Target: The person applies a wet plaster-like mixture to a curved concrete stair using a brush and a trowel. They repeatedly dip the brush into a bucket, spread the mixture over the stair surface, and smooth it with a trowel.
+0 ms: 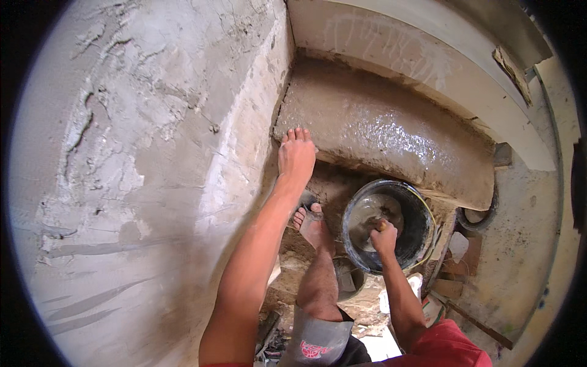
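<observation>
My left hand (296, 154) rests on the near left end of a damp, brown cement step (391, 128), fingers stretched toward the wall. My right hand (383, 237) grips a wooden handle (381, 226) inside a black bucket (414, 214) of wet grey cement; the tool's head is hidden in the mix. The bucket has a yellow handle lying round its right side. My bare foot (313, 226) is below the step, left of the bucket, beside my left forearm.
A rough grey plastered wall (110, 153) fills the left side. A pale ledge (379, 33) runs behind the step. At the right are another bucket (475, 219), board scraps (465, 257) and a curved pale surface (538, 196). Rubble lies below.
</observation>
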Tool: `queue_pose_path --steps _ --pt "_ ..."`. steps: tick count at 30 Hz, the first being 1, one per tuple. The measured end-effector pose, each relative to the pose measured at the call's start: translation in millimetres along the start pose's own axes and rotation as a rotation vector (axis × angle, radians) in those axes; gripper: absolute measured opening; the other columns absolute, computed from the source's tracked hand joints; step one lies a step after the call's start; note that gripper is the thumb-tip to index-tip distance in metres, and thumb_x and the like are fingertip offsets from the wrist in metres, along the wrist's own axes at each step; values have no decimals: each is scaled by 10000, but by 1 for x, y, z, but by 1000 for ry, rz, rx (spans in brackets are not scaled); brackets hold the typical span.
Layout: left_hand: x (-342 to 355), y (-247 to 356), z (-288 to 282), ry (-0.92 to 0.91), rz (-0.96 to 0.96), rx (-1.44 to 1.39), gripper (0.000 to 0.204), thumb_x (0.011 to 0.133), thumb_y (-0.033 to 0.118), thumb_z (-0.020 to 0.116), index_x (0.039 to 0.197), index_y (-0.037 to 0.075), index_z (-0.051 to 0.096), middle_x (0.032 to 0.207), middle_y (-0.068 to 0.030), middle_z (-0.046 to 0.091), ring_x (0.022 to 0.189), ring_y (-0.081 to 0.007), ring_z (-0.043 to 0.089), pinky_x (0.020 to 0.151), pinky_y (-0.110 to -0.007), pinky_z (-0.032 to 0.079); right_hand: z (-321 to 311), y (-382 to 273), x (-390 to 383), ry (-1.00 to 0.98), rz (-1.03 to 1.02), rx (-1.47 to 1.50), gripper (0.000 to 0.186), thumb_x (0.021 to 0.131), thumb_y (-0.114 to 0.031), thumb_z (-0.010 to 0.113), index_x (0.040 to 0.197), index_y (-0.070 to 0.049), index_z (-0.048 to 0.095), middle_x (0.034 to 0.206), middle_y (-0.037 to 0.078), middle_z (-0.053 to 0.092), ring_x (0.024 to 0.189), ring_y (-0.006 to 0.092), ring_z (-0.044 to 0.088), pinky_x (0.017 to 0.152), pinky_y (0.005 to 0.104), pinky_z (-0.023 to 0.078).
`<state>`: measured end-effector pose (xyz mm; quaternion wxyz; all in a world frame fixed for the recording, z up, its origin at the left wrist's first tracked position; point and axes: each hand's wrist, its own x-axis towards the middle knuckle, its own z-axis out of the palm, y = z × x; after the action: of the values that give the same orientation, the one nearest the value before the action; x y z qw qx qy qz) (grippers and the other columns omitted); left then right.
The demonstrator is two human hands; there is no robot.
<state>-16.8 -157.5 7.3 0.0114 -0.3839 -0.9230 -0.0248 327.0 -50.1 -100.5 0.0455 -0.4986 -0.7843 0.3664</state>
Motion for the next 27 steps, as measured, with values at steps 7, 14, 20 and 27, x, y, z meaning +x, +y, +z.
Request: queue_pose_path --steps 7,14,20,27 --pt "16 -6 -11 -44 80 44 225 912 150 701 1060 -3 774 1179 -187 736 1142 -335 699 946 -402 595 -94 -137 5 35 33 823 241 901 -47 723 1132 20 741 940 81 754 813 162 720 706 303 618" --pt "23 0 -22 -193 55 -42 141 898 88 663 887 54 800 947 -177 768 1001 -350 748 855 -422 622 -8 -358 140 -260 -338 1086 199 944 -74 730 1132 -12 741 1027 85 735 893 175 719 782 330 635" --pt "26 -3 -21 -35 181 65 159 908 87 649 870 55 799 941 -164 771 925 -338 745 822 -425 624 1 -332 198 35 -178 906 182 895 -77 743 1059 -1 759 975 81 748 819 170 720 700 320 629" --pt "31 4 -24 -120 107 14 172 907 107 667 824 116 816 896 -160 782 945 -312 764 936 -443 599 28 -380 221 -33 -253 1136 237 872 -102 779 1098 -29 769 993 75 741 748 156 688 660 315 622"
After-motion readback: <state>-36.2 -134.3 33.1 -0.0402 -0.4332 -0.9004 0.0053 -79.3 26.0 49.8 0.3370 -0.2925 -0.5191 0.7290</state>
